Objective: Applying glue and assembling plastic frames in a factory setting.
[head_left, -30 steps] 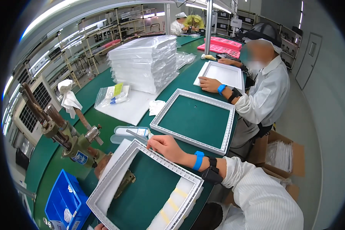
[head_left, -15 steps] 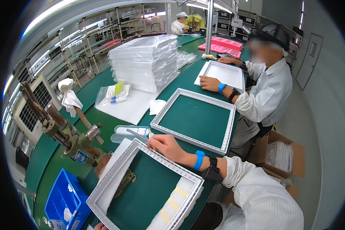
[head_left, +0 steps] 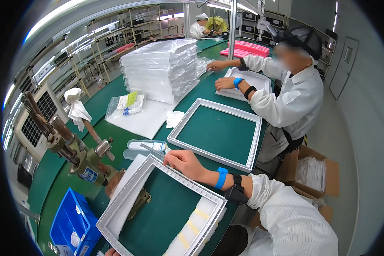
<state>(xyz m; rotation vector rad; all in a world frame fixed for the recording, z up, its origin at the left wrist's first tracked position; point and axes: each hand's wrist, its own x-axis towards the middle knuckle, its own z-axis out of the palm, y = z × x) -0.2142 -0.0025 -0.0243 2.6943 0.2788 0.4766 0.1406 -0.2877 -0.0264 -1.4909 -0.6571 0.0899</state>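
My right hand [head_left: 184, 162] lies on the far corner of a white rectangular frame [head_left: 115, 213], fingers curled over its rim; the wrist wears a blue band and a black watch. The frame sits tilted on the green bench in front of me. Inside it lie a brass-coloured bracket [head_left: 141, 200] and white foam strips with yellow bands [head_left: 193, 228]. Only a fingertip of my left hand [head_left: 111, 252] shows at the bottom edge, by the frame's near corner. Metal tweezers [head_left: 151, 149] rest just left of my right fingers.
A second white frame [head_left: 213, 156] lies beyond. A clear plastic box [head_left: 136, 148], a hand press [head_left: 85, 160], a blue bin [head_left: 70, 219] and a wrapped stack of white trays [head_left: 162, 68] stand left. A co-worker [head_left: 292, 100] handles another frame. Cardboard box [head_left: 318, 173] at right.
My hands and the frame have stayed put. The co-worker has stretched one hand out to the left, toward the plastic wrapping by the tray stack.
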